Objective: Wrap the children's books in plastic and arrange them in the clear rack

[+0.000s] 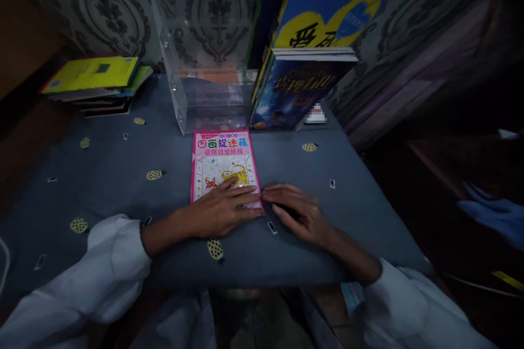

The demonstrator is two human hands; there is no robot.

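Note:
A thin pink activity book (223, 161) with a yellow tiger on its cover lies flat on the blue-grey tablecloth (114, 185). My left hand (223, 208) rests flat on the book's lower part, fingers stretched out to the right. My right hand (297, 211) lies on the cloth at the book's lower right corner, fingers curled, their tips touching the corner. I cannot see anything held in either hand.
A clear acrylic book stand (204, 82) is behind the book, with tall blue and yellow books (311, 49) leaning at its right. A stack of flat books (96, 84) lies at the back left. The table edge drops off on the right.

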